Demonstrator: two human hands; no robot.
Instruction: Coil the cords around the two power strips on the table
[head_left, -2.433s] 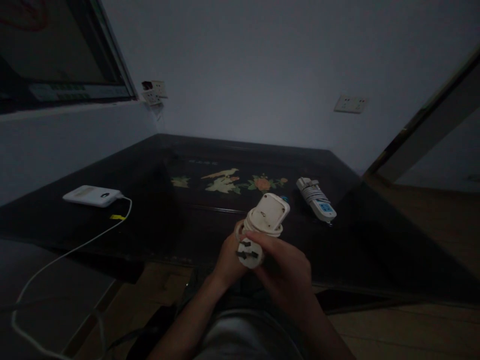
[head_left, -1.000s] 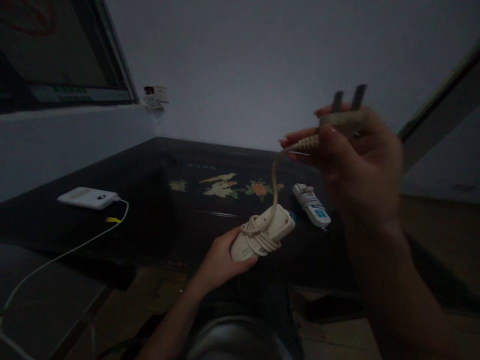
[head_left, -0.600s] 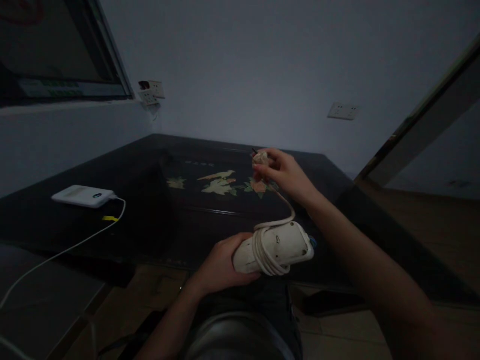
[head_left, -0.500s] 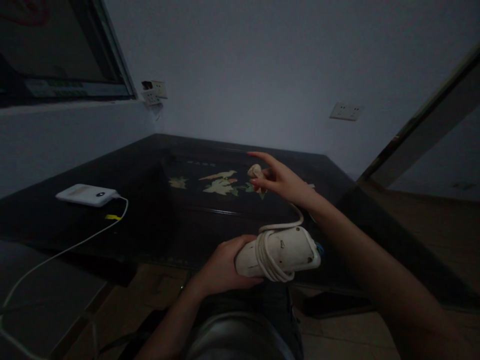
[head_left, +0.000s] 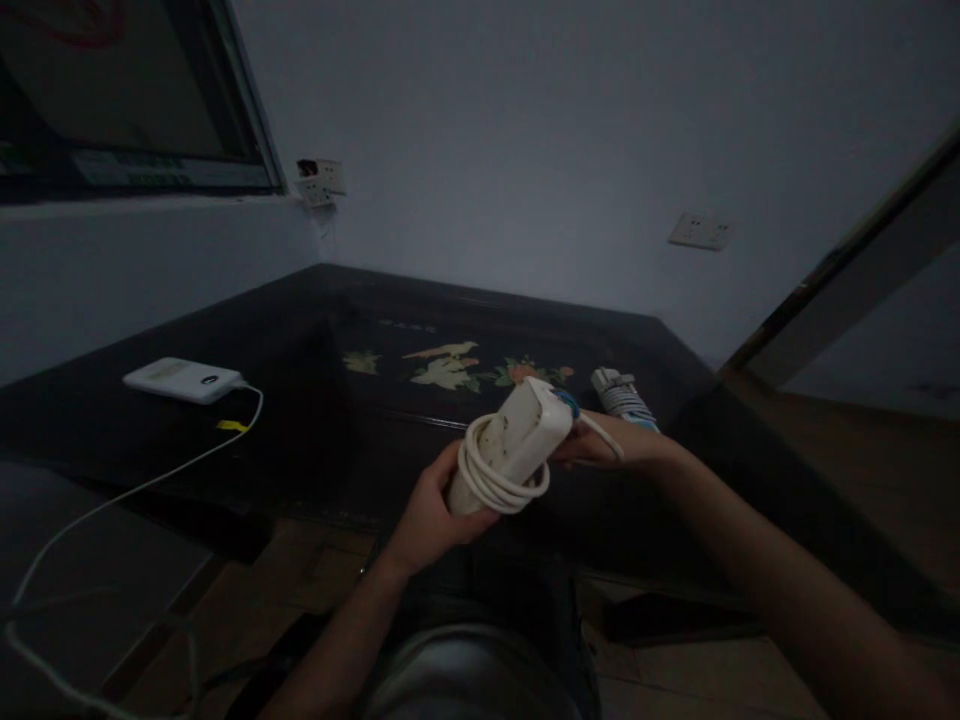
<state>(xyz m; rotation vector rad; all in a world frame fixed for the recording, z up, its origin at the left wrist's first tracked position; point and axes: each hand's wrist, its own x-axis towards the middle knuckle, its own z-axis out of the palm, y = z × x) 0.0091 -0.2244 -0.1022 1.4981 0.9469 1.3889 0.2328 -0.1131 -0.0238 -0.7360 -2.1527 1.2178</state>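
My left hand (head_left: pixel 439 505) grips the lower end of a white power strip (head_left: pixel 517 430), its scuffed underside facing up. Several turns of its white cord (head_left: pixel 499 485) are wound around the middle. A bit of blue shows at the far end. Behind the strip's right side is my right hand (head_left: pixel 592 440), its fingers mostly hidden. A loose loop of the cord runs over this hand and back toward its fingers, where the plug it held a moment ago is out of sight. Both hands are above the dark table's front part.
On the dark table (head_left: pixel 360 440) with a painted bird and flowers lie a second cord-wrapped power strip (head_left: pixel 622 395) at right and a white power bank (head_left: pixel 184 380) with a cable at left. Yellow tape (head_left: pixel 231 425) is near it. A wall socket (head_left: pixel 700 231) is behind.
My right hand drew the plug away from the strip, swung it out and across, then came down behind the strip. The cord now wraps around it, and the left hand has kept its grip.
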